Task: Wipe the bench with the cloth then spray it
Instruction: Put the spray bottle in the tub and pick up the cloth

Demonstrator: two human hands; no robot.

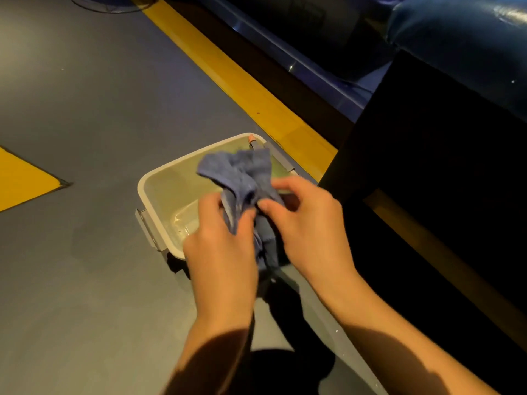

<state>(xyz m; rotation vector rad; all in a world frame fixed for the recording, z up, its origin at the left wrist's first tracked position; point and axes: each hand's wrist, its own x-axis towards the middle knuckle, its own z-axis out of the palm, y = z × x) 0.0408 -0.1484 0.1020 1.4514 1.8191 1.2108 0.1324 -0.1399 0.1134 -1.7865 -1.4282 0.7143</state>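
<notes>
Where the grey floor (85, 109) fills the left half: yellow wedge (22, 181) at the left edge, part of a round ring (111, 5) at the far top, cut off by the edge. Yellow stripe (242, 86) running diagonally from far left-centre toward near right.

Centre, on the floor: pale tub (159, 181) with rounded corners and grey side clips, inside bare on its left part. Small pinkish-tipped object (252, 138) at the tub's far rim, too small to identify.

Above the tub, held up clear of it: blue cloth (239, 172), bunched and crumpled, upper folds fanning toward the far side, lower end hanging down between the two wrists. Cloth well apart from the bench.

Left hand (219, 240), fingers curled, thumb pressed onto the cloth's left side, pinching a fold. Right hand (308, 223) just beside it, thumb and fingertips closed on the cloth's right side; remaining fingers bent loosely above. Hands close together, cloth gathered between them. Both forearms bare, shadowed at the near edge.

Below the hands: dark shapes on the floor, unclear.

Right: large black block (427, 155), very dark, detail not readable. Far right, beyond it: bench (456, 32), dark blue, glossy padded surface catching light, running across the far right corner. Nothing touching it.
</notes>
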